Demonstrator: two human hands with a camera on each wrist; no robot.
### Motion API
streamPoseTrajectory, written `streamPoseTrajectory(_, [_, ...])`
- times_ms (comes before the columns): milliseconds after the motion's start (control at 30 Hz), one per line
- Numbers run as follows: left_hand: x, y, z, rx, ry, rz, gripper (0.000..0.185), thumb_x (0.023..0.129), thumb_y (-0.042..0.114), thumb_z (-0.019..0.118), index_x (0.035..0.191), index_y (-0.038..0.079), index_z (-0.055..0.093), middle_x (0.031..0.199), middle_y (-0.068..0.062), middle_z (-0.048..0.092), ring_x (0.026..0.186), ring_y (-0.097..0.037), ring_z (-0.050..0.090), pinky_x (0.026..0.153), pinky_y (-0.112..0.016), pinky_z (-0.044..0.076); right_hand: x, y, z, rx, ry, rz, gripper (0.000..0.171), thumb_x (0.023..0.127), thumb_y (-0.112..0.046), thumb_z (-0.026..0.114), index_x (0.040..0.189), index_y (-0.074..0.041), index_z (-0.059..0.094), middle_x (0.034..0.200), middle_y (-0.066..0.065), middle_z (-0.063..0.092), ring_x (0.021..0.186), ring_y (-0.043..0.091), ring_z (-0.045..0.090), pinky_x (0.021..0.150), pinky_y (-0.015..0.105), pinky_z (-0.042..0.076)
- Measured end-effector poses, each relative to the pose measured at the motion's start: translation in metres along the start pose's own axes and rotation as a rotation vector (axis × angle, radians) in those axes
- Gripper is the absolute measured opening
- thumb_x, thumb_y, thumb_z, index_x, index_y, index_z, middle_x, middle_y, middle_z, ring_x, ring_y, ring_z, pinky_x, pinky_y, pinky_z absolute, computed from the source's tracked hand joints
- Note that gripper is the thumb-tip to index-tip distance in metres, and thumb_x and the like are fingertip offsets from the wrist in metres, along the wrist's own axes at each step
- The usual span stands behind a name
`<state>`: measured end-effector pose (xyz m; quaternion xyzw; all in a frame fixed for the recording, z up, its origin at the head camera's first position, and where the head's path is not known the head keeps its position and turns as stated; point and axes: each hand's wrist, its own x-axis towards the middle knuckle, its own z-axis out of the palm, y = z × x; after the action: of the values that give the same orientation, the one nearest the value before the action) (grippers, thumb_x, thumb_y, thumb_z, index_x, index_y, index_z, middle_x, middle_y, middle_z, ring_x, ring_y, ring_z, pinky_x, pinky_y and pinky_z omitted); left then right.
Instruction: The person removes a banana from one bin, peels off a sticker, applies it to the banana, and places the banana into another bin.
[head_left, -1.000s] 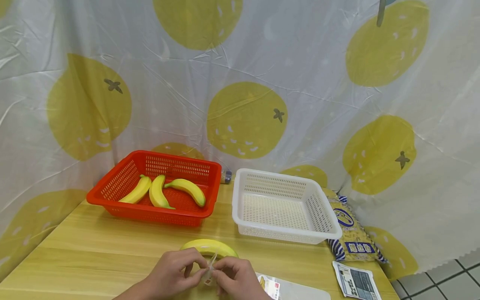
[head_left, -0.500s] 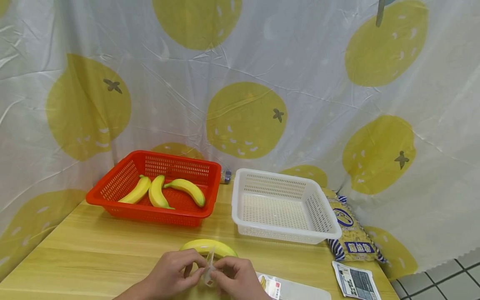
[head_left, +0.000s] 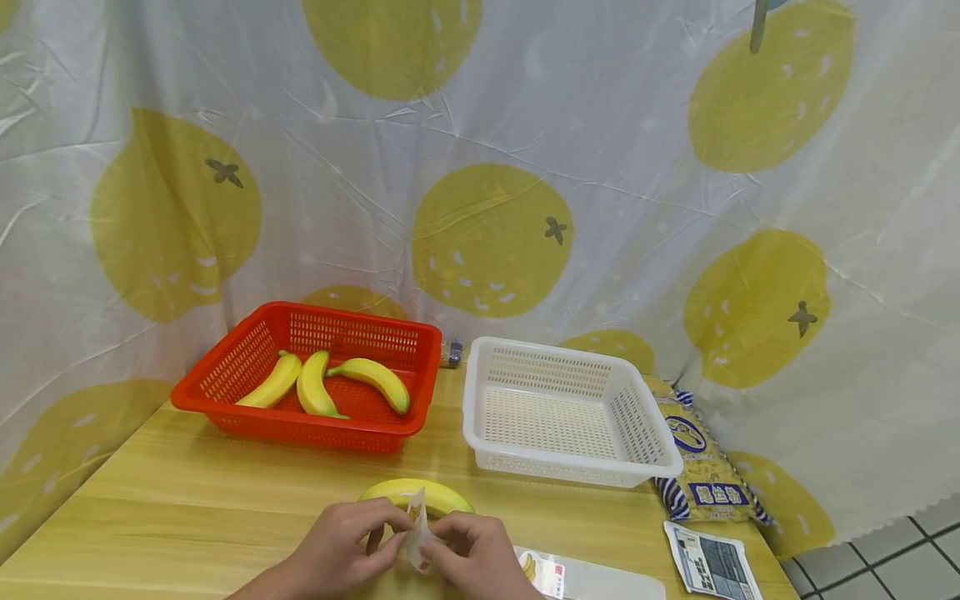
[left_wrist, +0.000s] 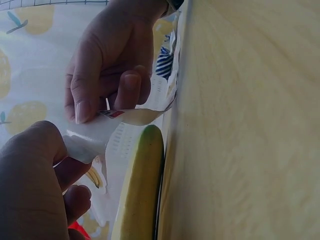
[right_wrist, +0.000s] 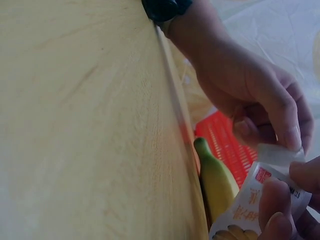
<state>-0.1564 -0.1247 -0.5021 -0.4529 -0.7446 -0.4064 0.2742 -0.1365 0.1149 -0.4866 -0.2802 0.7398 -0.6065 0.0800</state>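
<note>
Above table, sticker (head_left: 417,533) raised higher than before, both hands pinching

Both hands (right_wrist: 280,165) pinching a sticker (right_wrist: 252,200), banana (right_wrist: 216,180) beside; red basket (right_wrist: 227,145) behind

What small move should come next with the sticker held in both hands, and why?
Probably lower the sticker onto the banana on the table. The left hand and right hand both pinch it just in front of that banana, and the white basket holds nothing.
</note>
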Motion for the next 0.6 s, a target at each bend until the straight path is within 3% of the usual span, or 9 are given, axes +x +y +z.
streamPoseTrajectory(133, [-0.0003,0.0001,0.0001,0.005,0.000,-0.007,0.044,0.074,-0.008,0.077,0.105,0.023,0.070,0.084,0.016,0.063,0.060,0.009,0.045,0.059,-0.002,0.038,-0.0004,0.0001,-0.0001,-0.016,0.011,0.001,0.015,0.099,-0.015,0.069,0.105,-0.003,0.075,0.087,0.020,0.076,0.059,-0.001,0.062,0.054,0.025,0.057])
streamPoseTrajectory(400, [-0.0006,0.0000,-0.0005,0.002,-0.008,-0.018,0.044,0.075,-0.008,0.076,0.105,0.023,0.069,0.082,0.016,0.062,0.061,0.008,0.046,0.058,-0.002,0.038,0.0000,-0.0009,-0.0001,-0.042,0.041,0.013,0.012,0.098,-0.012,0.069,0.105,-0.004,0.074,0.087,0.018,0.076,0.056,-0.007,0.059,0.052,0.021,0.054])
streamPoseTrajectory(600, [-0.0008,0.0005,-0.0010,0.005,-0.012,-0.025,0.043,0.076,-0.008,0.076,0.105,0.023,0.069,0.084,0.016,0.064,0.061,0.009,0.046,0.059,-0.003,0.039,-0.0005,-0.0026,0.0006,-0.031,0.060,0.037,0.010,0.098,-0.012,0.069,0.106,-0.006,0.072,0.082,0.020,0.074,0.056,-0.003,0.059,0.052,0.021,0.053])
